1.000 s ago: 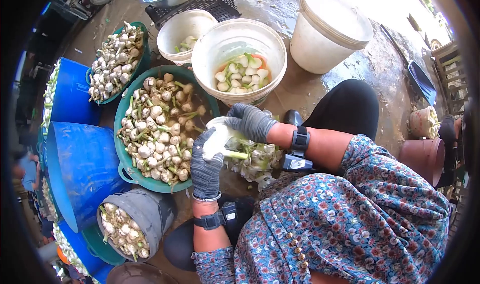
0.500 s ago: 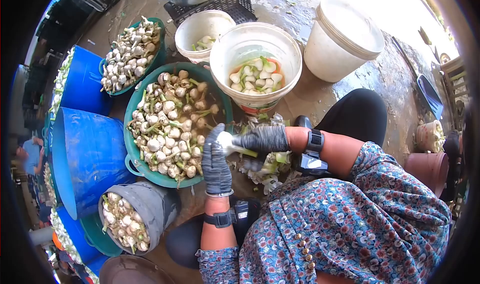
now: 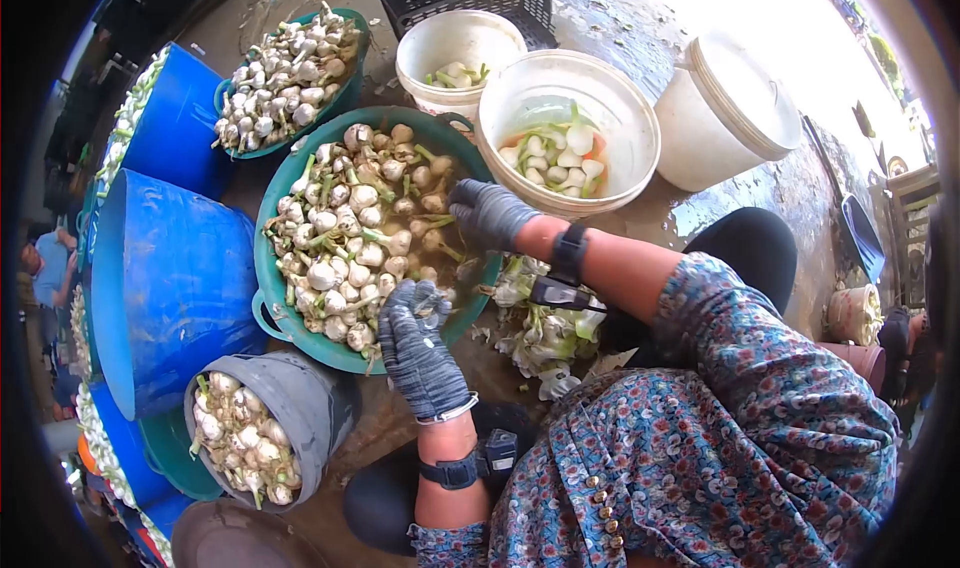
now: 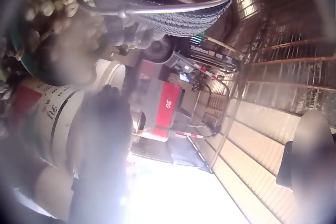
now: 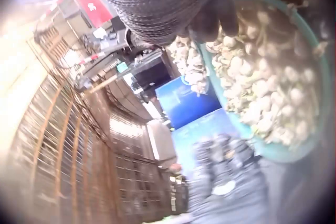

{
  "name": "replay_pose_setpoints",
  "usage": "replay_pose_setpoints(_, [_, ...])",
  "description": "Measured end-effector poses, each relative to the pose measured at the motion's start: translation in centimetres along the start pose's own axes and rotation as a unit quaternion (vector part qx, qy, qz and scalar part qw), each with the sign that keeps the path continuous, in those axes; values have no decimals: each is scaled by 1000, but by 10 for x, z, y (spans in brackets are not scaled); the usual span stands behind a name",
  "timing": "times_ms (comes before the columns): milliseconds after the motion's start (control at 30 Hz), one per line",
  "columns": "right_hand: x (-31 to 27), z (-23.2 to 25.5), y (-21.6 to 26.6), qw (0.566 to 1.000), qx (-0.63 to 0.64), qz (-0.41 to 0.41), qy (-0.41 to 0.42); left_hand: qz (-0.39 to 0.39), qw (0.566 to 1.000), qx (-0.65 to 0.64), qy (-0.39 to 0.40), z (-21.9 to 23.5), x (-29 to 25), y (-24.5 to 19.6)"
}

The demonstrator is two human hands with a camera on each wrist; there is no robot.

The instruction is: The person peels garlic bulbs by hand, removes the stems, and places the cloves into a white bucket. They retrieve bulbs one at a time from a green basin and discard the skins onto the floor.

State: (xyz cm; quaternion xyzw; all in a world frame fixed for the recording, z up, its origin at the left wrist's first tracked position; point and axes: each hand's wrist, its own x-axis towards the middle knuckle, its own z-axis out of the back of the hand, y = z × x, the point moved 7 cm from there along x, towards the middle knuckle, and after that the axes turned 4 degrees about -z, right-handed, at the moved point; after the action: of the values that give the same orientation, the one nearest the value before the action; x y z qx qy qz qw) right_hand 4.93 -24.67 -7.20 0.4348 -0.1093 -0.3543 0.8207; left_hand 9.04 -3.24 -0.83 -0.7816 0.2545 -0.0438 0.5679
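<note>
Dirty garlic bulbs [image 3: 340,258] with cut green stems fill a round green tub [image 3: 262,268] holding brown water. My right hand [image 3: 487,216], in a grey knit glove, is over the tub's right side, fingers bent downward, no bulb showing in them. At the tub's near edge my left hand [image 3: 425,353], gloved alike, has loosely curled fingers, with no whole bulb showing in them. Pale peeled garlic [image 3: 555,163] lies in the large white bucket [image 3: 625,98] behind my right hand. In the right wrist view the left-hand glove [image 5: 228,182] carries a white fleck.
Garlic peelings [image 3: 550,338] are heaped on the wet floor below my right forearm. A grey bucket of garlic [image 3: 330,398] and a blue bin [image 3: 180,298] stand left. Behind are a smaller white bucket [image 3: 450,43] and a lidded one [image 3: 720,118].
Both hands held a whitish garlic bulb earlier; it has left them. They have come apart, the right one moving over the tub. Another peeled bulb shows in the large white bucket.
</note>
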Motion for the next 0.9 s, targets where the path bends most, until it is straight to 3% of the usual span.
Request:
replay_pose_setpoints(67, [26, -48, -28, 997, -65, 21, 21, -26, 998, 57, 10, 3, 2, -2])
replay_pose_setpoints(133, [43, -71, -35, 960, -234, 114, -102, -12, 999, 44, 21, 11, 7, -1])
replay_pose_setpoints(167, [47, -81, -50, 958, -283, 31, 26, 1, 999, 37, 19, 14, 10, 1])
replay_pose_setpoints(200, [46, -83, -47, 958, -285, 28, 26, 18, 999, 28, 22, 14, 11, 6])
replay_pose_setpoints(267, [24, -107, -49, 909, -355, -27, 214, 23, 999, 43, 22, 16, 15, 13])
replay_pose_setpoints(333, [20, -122, -63, 916, -300, -88, 251, 40, 999, 32, 11, 18, 17, 20])
replay_pose_setpoints(400, [-6, -73, -11, 957, -194, -56, 206, 87, 993, 72, -28, 21, 20, 30])
replay_pose_setpoints(433, [-10, -73, -18, 958, -195, -62, 201, 90, 990, 100, -40, 25, 22, 38])
replay_pose_setpoints(500, [-15, -68, -28, 987, 38, -108, 111, 91, 986, 131, -56, 32, 23, 61])
replay_pose_setpoints(533, [-23, -61, -22, 987, 42, -107, 115, 111, 983, 139, -36, 31, 22, 72])
replay_pose_setpoints(567, [-37, -57, -18, 951, 227, -133, 159, 130, 980, 150, -18, 34, 20, 79])
replay_pose_setpoints(600, [-52, -49, -6, 880, 403, -156, 198, 145, 978, 151, 16, 24, 15, 78])
replay_pose_setpoints(633, [-64, -41, 4, 867, 407, -169, 233, 142, 978, 156, 12, 19, 13, 77])
replay_pose_setpoints(667, [-71, -39, 3, 866, 410, -166, 234, 133, 977, 149, 72, 5, 11, 77])
replay_pose_setpoints(700, [-72, -26, 3, 910, 358, -115, 174, 124, 973, 142, 135, -10, 7, 77])
replay_pose_setpoints(733, [-75, -13, 4, 945, 302, -66, 108, 122, 972, 145, 138, -15, 4, 76])
replay_pose_setpoints(800, [-83, 7, 10, 959, 272, -33, 72, 125, 978, 102, 128, -22, -3, 77])
replay_pose_setpoints(867, [-93, 25, 15, 972, 208, -46, 97, 95, 976, 115, 156, -23, -4, 84])
replay_pose_setpoints(900, [-102, 45, 22, 992, 115, -10, 44, 87, 978, 89, 165, -28, -7, 81])
